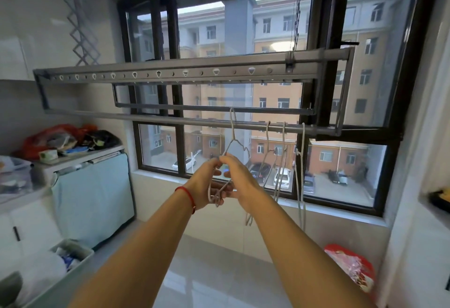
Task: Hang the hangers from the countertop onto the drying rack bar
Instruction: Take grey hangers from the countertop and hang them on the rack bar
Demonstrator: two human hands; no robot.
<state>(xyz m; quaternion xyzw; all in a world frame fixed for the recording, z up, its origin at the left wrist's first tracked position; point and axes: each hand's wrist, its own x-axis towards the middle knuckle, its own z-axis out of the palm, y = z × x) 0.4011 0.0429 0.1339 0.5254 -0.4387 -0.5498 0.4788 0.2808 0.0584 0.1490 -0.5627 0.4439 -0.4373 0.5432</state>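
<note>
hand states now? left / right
Left hand: fingers curled round the white hanger.
Right hand: pinching the same hanger; its hook is at the lower bar.

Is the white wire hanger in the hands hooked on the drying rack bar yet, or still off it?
On. The white wire hanger has its hook over the grey drying rack bar, while both hands grip its lower frame.

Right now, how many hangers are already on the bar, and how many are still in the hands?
Hangers hooked on the drying rack bar: 3
Hangers held in the left hand and right hand: 1, hook up near the bar
Total: 4
</note>
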